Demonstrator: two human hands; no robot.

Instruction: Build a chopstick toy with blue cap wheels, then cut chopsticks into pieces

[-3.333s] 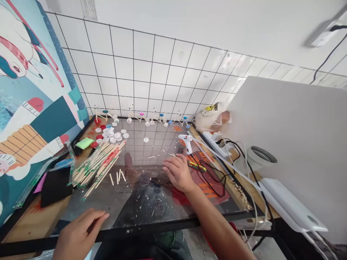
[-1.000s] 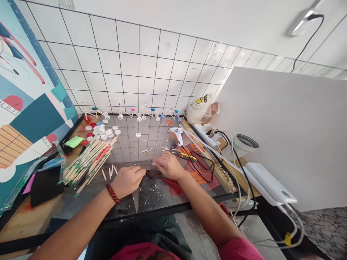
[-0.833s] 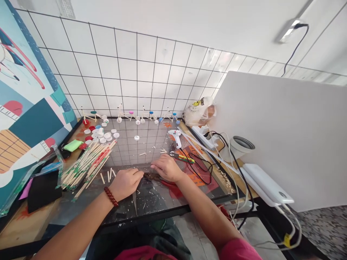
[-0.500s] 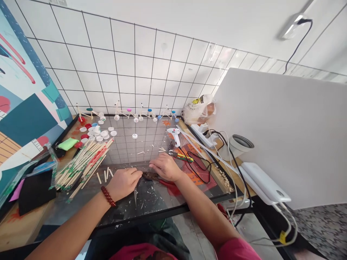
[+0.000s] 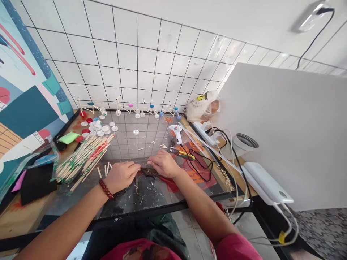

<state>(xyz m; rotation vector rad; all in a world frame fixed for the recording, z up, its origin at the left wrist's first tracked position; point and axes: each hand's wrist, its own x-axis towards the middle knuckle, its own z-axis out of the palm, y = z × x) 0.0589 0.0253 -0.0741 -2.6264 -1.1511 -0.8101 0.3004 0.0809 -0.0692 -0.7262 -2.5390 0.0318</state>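
My right hand [image 5: 164, 164] lies curled over red-handled pliers [image 5: 168, 180] on the glass table top [image 5: 151, 202]. The pliers' dark head [image 5: 146, 171] points left from under my fingers. My left hand [image 5: 121, 175], with a bead bracelet at the wrist, has its fingers curled and its fingertips right at the pliers' head. What sits between those fingers is too small to see. A few short cut stick pieces [image 5: 104, 169] lie just left of my left hand. Wood chips are scattered on the glass around both hands.
A bundle of long wooden sticks [image 5: 84, 155] lies at the left, with bottle caps [image 5: 99, 127] behind it. Small stick models [image 5: 127, 107] line the tiled wall. A white glue gun [image 5: 177, 131], a yellow-green cutter [image 5: 185, 154], black cables [image 5: 202, 169], a power strip [image 5: 207, 130] and a plastic bag [image 5: 204, 105] fill the right.
My left hand has come up from the table's near edge to the pliers' head. Over the last second both hands have stayed together there, and the view has shifted slightly.
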